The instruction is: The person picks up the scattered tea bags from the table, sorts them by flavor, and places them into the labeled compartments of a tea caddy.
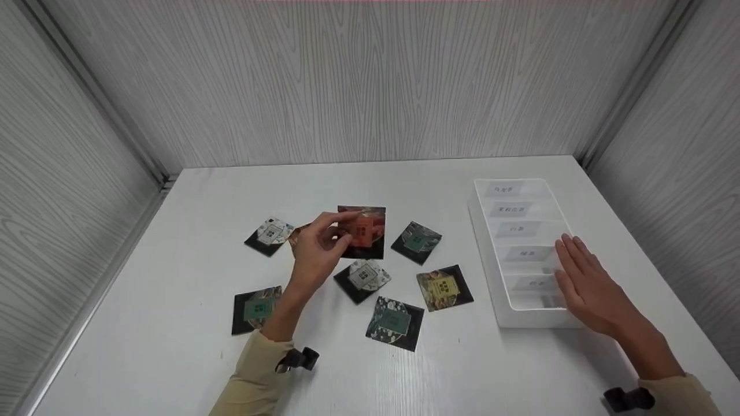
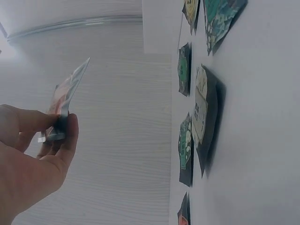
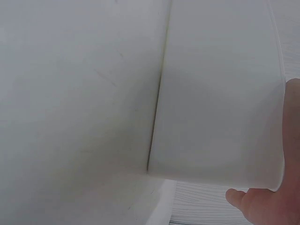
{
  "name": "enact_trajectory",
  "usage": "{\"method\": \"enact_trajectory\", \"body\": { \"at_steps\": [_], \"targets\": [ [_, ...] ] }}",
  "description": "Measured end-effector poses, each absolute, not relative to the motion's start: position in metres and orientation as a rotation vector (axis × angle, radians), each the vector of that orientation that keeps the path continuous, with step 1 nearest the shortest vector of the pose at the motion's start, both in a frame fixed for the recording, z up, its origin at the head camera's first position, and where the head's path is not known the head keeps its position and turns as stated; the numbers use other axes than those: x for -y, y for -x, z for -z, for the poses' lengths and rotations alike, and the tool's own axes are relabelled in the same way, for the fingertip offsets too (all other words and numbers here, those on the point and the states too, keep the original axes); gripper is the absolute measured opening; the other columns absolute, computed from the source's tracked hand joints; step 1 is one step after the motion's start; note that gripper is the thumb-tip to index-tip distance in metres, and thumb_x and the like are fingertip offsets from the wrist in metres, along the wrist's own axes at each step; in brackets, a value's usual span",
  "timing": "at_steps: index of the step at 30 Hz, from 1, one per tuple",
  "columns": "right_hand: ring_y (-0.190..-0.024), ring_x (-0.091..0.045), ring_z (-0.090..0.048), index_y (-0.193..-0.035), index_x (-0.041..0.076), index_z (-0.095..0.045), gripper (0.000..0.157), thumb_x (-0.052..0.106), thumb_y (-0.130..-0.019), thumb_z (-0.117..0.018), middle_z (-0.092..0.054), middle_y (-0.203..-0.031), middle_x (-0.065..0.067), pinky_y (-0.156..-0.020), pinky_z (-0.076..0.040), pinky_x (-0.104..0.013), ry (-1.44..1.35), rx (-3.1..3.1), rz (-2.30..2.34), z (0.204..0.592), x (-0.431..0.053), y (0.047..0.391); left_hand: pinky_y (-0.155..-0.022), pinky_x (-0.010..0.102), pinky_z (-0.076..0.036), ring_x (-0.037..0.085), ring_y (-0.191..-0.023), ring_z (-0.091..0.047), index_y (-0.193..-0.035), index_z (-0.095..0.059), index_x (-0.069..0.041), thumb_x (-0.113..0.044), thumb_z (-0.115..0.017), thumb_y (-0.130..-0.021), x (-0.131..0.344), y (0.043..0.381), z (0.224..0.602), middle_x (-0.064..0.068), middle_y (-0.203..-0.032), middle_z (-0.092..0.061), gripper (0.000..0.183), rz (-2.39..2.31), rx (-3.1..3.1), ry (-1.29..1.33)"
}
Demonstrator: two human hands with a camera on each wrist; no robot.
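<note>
My left hand pinches a red and black tea sachet between thumb and fingers. In the left wrist view the sachet appears nearly edge-on, raised above the table. Over on the right, my right hand rests with straight fingers along the right rim of a white divided box. The right wrist view shows the box's smooth side wall with part of the hand at its edge. Another red sachet lies partly hidden behind my left hand.
Around my left hand lie two white-and-black sachets, several green-labelled ones and a yellow-labelled one. Labelled compartments run front to back in the box. Wood-grain panels enclose the white table behind and at the sides.
</note>
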State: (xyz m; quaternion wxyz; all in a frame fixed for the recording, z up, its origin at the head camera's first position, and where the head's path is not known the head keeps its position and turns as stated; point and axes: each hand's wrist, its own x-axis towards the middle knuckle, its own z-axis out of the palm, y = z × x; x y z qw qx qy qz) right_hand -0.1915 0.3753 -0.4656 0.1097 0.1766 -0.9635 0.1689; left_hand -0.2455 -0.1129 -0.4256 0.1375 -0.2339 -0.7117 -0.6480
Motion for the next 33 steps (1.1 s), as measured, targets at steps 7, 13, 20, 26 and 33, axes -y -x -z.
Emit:
{"method": "enact_trajectory", "body": {
  "at_steps": [7,13,20,26,33],
  "targets": [
    [-0.156,-0.037,-0.006,-0.161,-0.005,-0.019,0.059,0.024,-0.112,-0.035,-0.016,-0.167,-0.027,-0.124,0.004,-0.044,-0.524,2.831,-0.491,0.464,-0.375,0.191,-0.084,0.031,-0.055,0.029,-0.101,-0.066,-0.131,-0.067,-0.002,0.011,-0.062,-0.096,0.096,0.247,0.417,0.014,-0.122,-0.060,0.038,1.906,2.013,0.697],
    [-0.156,-0.036,-0.006,-0.161,-0.005,-0.019,0.059,0.024,-0.112,-0.035,-0.016,-0.167,-0.026,-0.124,0.004,-0.042,-0.527,2.829,-0.488,0.465,-0.376,0.190,-0.082,0.030,-0.054,0.031,-0.101,-0.066,-0.130,-0.067,-0.001,0.012,-0.063,-0.095,0.080,0.249,0.414,0.015,-0.122,-0.061,0.038,1.908,1.973,0.729],
    [-0.157,-0.035,-0.006,-0.161,-0.005,-0.020,0.059,0.023,-0.111,-0.035,-0.016,-0.167,-0.026,-0.124,0.004,-0.045,-0.523,2.824,-0.508,0.466,-0.378,0.188,-0.080,0.028,-0.055,0.027,-0.101,-0.067,-0.131,-0.067,-0.002,0.010,-0.062,-0.097,0.059,0.251,0.412,0.014,-0.121,-0.061,0.037,1.880,1.987,0.743],
    [-0.156,-0.037,-0.007,-0.160,-0.005,-0.020,0.059,0.024,-0.111,-0.035,-0.017,-0.166,-0.027,-0.124,0.004,-0.049,-0.520,2.829,-0.495,0.466,-0.376,0.190,-0.085,0.033,-0.057,0.025,-0.105,-0.067,-0.131,-0.068,-0.001,0.012,-0.065,-0.094,0.046,0.250,0.407,0.014,-0.120,-0.061,0.039,1.868,1.959,0.757],
    [-0.156,-0.037,-0.006,-0.160,-0.005,-0.019,0.059,0.024,-0.112,-0.035,-0.016,-0.167,-0.027,-0.124,0.004,-0.047,-0.543,2.829,-0.484,0.466,-0.376,0.192,-0.084,0.033,-0.058,0.024,-0.104,-0.067,-0.132,-0.067,0.000,0.011,-0.066,-0.094,0.029,0.249,0.404,0.014,-0.122,-0.060,0.039,1.854,1.935,0.778]
  ]
}}
